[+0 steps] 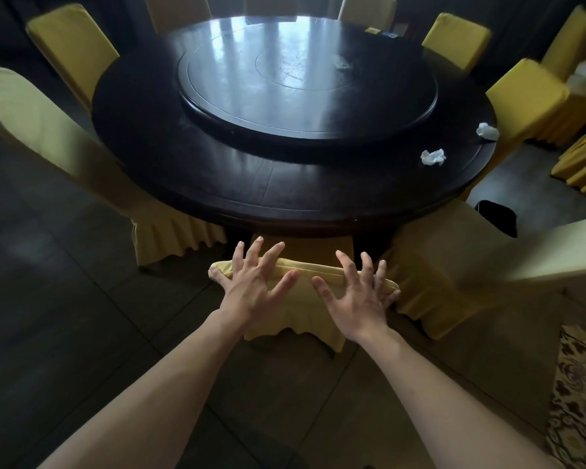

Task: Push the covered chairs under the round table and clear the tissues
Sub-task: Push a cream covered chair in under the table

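Head view, down over round table (217,204)

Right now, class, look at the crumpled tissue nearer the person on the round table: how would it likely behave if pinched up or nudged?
The nearer crumpled tissue looks loosely wadded, so it would probably squash easily when pinched. It appears thin and small, so it is likely very light. On the glossy round table a nudge would probably make it skid or tumble.

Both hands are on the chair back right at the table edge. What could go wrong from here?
1. The left hand and right hand rest spread on the chair top; fingers nearest the table rim could get pinched.
2. Two tissues lie near the right rim and might be missed or knocked off.
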